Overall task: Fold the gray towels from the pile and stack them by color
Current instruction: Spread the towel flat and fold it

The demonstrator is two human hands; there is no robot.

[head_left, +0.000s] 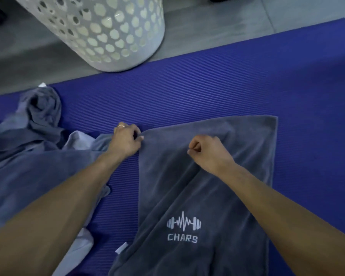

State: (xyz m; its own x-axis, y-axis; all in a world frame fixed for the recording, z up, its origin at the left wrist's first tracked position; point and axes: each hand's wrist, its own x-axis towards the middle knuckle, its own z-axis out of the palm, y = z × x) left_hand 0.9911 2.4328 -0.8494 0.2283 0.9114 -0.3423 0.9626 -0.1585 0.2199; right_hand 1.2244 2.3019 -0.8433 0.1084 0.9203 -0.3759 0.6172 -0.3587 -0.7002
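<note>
A dark gray towel (245, 156) with a white dumbbell logo and the word CHARS lies spread on the blue mat (207, 92). My left hand (126, 139) pinches the towel's far left corner. My right hand (207, 150) is over the towel's upper middle with its fingers curled, and it seems to pinch a fold of the cloth. To the left lies a rumpled pile of gray towels (28, 140), with lighter gray-white cloth (78, 142) among them.
A white perforated laundry basket (116, 30) stands on the gray tiled floor (227, 26) beyond the mat's far edge. The mat stretches bare to the right of the towel. A white tag (121, 248) shows at the towel's lower left edge.
</note>
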